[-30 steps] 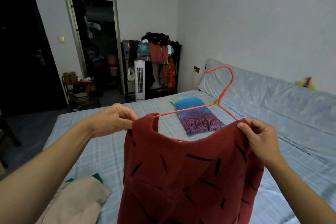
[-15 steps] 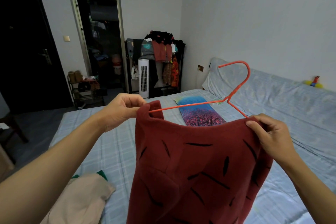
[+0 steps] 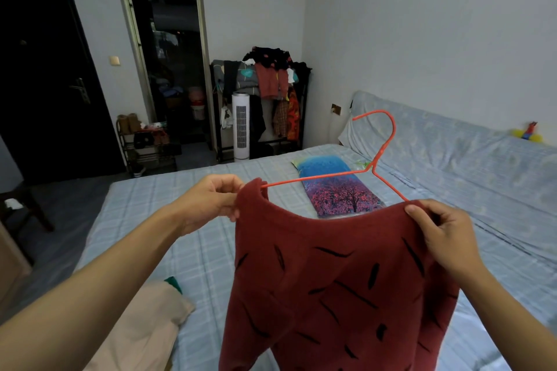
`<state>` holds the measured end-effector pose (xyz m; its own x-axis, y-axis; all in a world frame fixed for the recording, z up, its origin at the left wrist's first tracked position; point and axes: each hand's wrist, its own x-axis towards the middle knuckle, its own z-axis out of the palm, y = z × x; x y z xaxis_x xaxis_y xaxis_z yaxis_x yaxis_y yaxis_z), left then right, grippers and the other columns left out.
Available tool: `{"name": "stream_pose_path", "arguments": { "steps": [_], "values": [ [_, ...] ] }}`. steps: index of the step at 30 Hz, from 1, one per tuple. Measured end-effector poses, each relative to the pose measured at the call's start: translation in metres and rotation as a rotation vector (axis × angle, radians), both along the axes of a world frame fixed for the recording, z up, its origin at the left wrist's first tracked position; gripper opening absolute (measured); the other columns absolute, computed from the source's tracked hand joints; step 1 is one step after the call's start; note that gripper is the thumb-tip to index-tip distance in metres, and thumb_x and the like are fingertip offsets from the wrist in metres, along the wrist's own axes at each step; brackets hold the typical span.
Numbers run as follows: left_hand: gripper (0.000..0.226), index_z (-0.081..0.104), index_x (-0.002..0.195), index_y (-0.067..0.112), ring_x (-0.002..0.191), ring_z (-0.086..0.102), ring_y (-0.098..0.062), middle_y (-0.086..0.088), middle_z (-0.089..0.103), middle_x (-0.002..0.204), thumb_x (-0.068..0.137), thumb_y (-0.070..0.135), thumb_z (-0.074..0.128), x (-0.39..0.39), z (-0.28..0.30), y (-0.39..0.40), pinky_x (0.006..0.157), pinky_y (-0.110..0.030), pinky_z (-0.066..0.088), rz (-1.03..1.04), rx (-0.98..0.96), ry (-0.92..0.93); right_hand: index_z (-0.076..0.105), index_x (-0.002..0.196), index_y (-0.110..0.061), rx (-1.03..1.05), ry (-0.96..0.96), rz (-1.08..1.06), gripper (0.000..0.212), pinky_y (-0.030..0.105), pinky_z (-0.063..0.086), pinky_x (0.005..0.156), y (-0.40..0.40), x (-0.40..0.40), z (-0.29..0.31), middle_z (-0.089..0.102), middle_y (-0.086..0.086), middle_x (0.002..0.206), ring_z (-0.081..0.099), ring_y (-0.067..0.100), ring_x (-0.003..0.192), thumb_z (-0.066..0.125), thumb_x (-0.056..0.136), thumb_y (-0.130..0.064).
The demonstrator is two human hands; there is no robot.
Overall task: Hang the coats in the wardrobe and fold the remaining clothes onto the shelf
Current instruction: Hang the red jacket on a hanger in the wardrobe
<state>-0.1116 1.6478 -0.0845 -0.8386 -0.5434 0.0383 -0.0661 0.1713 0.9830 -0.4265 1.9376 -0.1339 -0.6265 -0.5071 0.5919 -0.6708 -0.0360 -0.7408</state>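
Note:
A dark red sweater (image 3: 337, 280) with black dashes hangs in front of me over the bed. An orange wire hanger (image 3: 375, 159) sits inside its neck, hook up and tilted right. My left hand (image 3: 211, 200) pinches the sweater's left shoulder where the hanger arm enters. My right hand (image 3: 440, 229) grips the right shoulder over the other hanger arm. A beige garment (image 3: 144, 331) with a green one (image 3: 173, 283) under it lies at the bed's near left. An open clothes rack (image 3: 265, 93) full of hung clothes stands against the far wall.
The bed (image 3: 180, 238) has a blue plaid sheet and a printed pillow (image 3: 337, 187). A white tower fan (image 3: 240, 126) stands before the rack. An open doorway (image 3: 168, 69), a dark door (image 3: 45, 75) and a shoe rack (image 3: 144, 144) are at the far left. A folded quilt (image 3: 452, 153) lies along the right wall.
The sweater and hanger have dropped slightly and the neckline now sags lower between my hands. Both hands keep their hold on the shoulders.

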Motion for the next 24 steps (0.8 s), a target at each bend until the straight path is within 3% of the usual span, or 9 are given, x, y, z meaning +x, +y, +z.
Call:
{"name": "stream_pose_path", "arguments": {
  "steps": [3, 7, 9, 11, 13, 17, 21, 24],
  "values": [
    [0.009, 0.068, 0.093, -0.002, 0.077, 0.068, -0.03, -0.025, 0.071, 0.09, 0.085, 0.0, 0.072, -0.0039, -0.0018, 0.0044, 0.073, -0.034, 0.059, 0.053, -0.034, 0.062, 0.075, 0.082, -0.024, -0.005, -0.025, -0.022, 0.014, 0.017, 0.047, 0.071, -0.0009, -0.0004, 0.0001, 0.074, -0.009, 0.08, 0.062, 0.0, 0.073, 0.069, 0.091, -0.015],
    [0.016, 0.063, 0.094, -0.003, 0.076, 0.07, -0.03, -0.022, 0.07, 0.088, 0.086, -0.015, 0.056, -0.009, -0.0056, 0.0061, 0.072, -0.033, 0.06, 0.171, -0.044, 0.183, 0.075, 0.084, -0.021, -0.022, -0.072, -0.031, 0.013, 0.015, 0.046, 0.07, -0.0001, -0.0018, 0.0016, 0.074, -0.004, 0.082, 0.06, 0.0, 0.072, 0.068, 0.091, -0.013],
    [0.018, 0.057, 0.095, 0.0, 0.076, 0.068, -0.03, -0.022, 0.064, 0.087, 0.084, -0.014, 0.053, -0.0077, -0.0058, 0.0058, 0.075, -0.036, 0.059, 0.134, 0.02, 0.279, 0.075, 0.084, -0.022, -0.027, -0.077, -0.045, 0.013, 0.014, 0.046, 0.069, 0.0006, -0.0021, 0.0019, 0.074, -0.005, 0.082, 0.061, -0.002, 0.071, 0.068, 0.091, -0.014],
    [0.018, 0.055, 0.096, 0.004, 0.077, 0.062, -0.031, -0.019, 0.062, 0.087, 0.084, -0.006, 0.064, -0.0065, -0.0063, 0.0056, 0.079, -0.04, 0.055, 0.086, -0.01, 0.32, 0.074, 0.083, -0.023, -0.035, -0.071, -0.057, 0.013, 0.01, 0.046, 0.068, 0.0004, -0.0013, 0.0019, 0.073, -0.005, 0.082, 0.06, -0.004, 0.07, 0.068, 0.091, -0.013],
    [0.025, 0.055, 0.096, 0.006, 0.076, 0.061, -0.027, -0.014, 0.064, 0.086, 0.083, -0.002, 0.074, -0.0079, -0.0072, 0.0068, 0.077, -0.038, 0.055, 0.105, -0.108, 0.289, 0.074, 0.084, -0.022, -0.026, -0.059, -0.057, 0.013, 0.01, 0.045, 0.068, -0.0006, 0.0004, 0.0018, 0.073, -0.006, 0.082, 0.06, -0.004, 0.07, 0.068, 0.091, -0.014],
    [0.014, 0.063, 0.091, 0.012, 0.063, 0.06, -0.013, 0.002, 0.065, 0.069, 0.089, -0.001, 0.068, -0.0102, -0.0069, 0.0089, 0.064, -0.024, 0.053, 0.207, -0.212, 0.284, 0.075, 0.084, -0.02, 0.002, -0.032, -0.039, 0.012, 0.01, 0.045, 0.07, 0.0002, 0.0017, 0.0007, 0.074, -0.007, 0.082, 0.061, -0.005, 0.072, 0.068, 0.091, -0.012],
    [0.013, 0.064, 0.089, 0.011, 0.059, 0.055, -0.011, -0.001, 0.062, 0.067, 0.094, -0.001, 0.061, -0.0072, -0.0057, 0.0076, 0.061, -0.022, 0.05, 0.263, -0.245, 0.254, 0.075, 0.083, -0.023, 0.022, -0.031, 0.007, 0.015, 0.011, 0.046, 0.071, 0.0015, 0.0033, 0.0003, 0.075, -0.011, 0.084, 0.062, -0.003, 0.072, 0.068, 0.091, -0.012],
    [0.008, 0.062, 0.093, 0.008, 0.061, 0.056, -0.01, 0.002, 0.064, 0.071, 0.091, 0.002, 0.066, -0.0057, -0.0048, 0.0091, 0.06, -0.021, 0.05, 0.227, -0.263, 0.232, 0.075, 0.084, -0.023, 0.032, -0.022, 0.02, 0.014, 0.015, 0.047, 0.072, 0.0004, 0.0046, 0.0003, 0.075, -0.011, 0.085, 0.063, -0.001, 0.074, 0.068, 0.091, -0.013]
  ]
}}
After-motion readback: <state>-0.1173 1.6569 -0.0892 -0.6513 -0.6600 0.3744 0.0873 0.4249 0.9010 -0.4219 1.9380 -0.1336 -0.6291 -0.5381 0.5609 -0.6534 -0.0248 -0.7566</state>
